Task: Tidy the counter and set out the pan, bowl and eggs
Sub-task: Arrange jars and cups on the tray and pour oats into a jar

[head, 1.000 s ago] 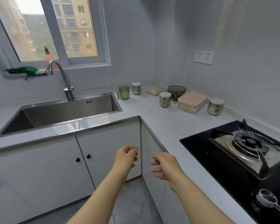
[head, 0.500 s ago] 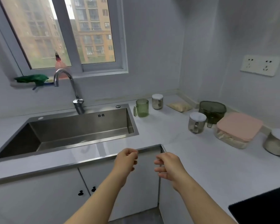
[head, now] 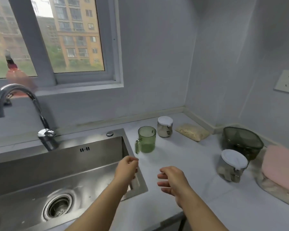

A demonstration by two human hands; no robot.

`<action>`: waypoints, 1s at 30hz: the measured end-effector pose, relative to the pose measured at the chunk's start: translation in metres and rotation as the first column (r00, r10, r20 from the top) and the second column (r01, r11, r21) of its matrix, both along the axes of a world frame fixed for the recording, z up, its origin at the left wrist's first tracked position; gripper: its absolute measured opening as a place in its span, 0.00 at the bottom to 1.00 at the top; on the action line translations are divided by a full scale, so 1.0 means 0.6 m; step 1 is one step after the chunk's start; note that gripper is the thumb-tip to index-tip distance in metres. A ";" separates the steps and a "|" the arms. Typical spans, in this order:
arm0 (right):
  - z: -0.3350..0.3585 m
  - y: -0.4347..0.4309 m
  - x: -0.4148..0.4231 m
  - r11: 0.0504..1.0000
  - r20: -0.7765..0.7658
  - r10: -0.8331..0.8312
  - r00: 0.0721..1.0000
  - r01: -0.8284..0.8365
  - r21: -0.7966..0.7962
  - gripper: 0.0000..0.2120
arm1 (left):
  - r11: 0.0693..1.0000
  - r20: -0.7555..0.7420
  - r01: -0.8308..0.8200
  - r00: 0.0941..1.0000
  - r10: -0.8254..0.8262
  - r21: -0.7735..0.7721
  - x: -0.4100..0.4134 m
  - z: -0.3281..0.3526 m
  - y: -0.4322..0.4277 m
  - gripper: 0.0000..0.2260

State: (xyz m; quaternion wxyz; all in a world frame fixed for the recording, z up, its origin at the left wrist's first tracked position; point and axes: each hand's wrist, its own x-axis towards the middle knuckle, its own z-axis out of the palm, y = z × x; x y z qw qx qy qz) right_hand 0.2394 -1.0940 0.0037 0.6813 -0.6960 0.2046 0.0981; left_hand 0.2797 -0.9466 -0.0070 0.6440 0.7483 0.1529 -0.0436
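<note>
Pale grey walls meet in a corner above the white tabletop [head: 183, 157], and we lose a good deal at the edges. The pink-lidded box [head: 280, 169] and the wall socket [head: 288, 81] are both cut by the right border, and the faucet [head: 20, 90] spout runs off at the left. A reddish bottle [head: 15, 75] on the window sill is too blurred for us to read.

The dark green bowl [head: 242, 140] stands upright near the right wall, mouth up. Its broader span seems to follow that wall. A white-lidded jar [head: 232, 165] hides its lower front, and we cannot make out what is inside.

Our left grip [head: 127, 170] hangs over the right rim of the sink [head: 90, 164], fingers loosely curled around nothing. Our right grip [head: 172, 180] hovers above the tabletop, likewise slack and empty. Both are well apart from the bowl. A green mug [head: 147, 139] sits beyond them, its handle turned toward the sink.
</note>
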 end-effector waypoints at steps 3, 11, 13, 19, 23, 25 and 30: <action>0.000 0.004 0.054 0.998 -0.008 -0.057 0.998 0.057 0.019 0.06 | 0.998 0.029 0.003 1.000 -0.005 0.064 0.090 0.012 0.013 0.11; -0.014 -0.032 0.122 0.987 -0.091 -0.162 0.983 0.163 0.008 0.05 | 0.982 -0.080 0.165 0.984 -0.157 0.093 0.207 -0.020 -0.022 0.27; -0.011 -0.044 0.132 0.984 -0.089 -0.176 0.980 0.177 0.008 0.05 | 0.979 -0.093 0.180 0.981 -0.172 0.092 0.221 -0.022 -0.034 0.24; -0.029 -0.084 0.134 0.971 -0.119 -0.238 0.964 0.240 0.007 0.04 | 0.948 -0.130 0.237 0.968 -0.213 0.213 0.228 -0.040 -0.067 0.14; -0.036 -0.096 0.131 0.963 -0.131 -0.264 0.956 0.267 0.012 0.04 | 0.955 -0.143 0.282 0.953 -0.268 0.088 0.217 -0.035 -0.091 0.09; -0.037 -0.102 0.129 0.962 -0.125 -0.268 0.955 0.272 0.015 0.05 | 0.943 -0.154 0.327 0.937 -0.313 0.069 0.210 -0.040 -0.100 0.06; -0.039 -0.118 0.127 0.960 -0.130 -0.276 0.952 0.280 0.009 0.05 | 0.897 -0.219 0.440 0.872 -0.437 -0.037 0.198 -0.043 -0.123 0.15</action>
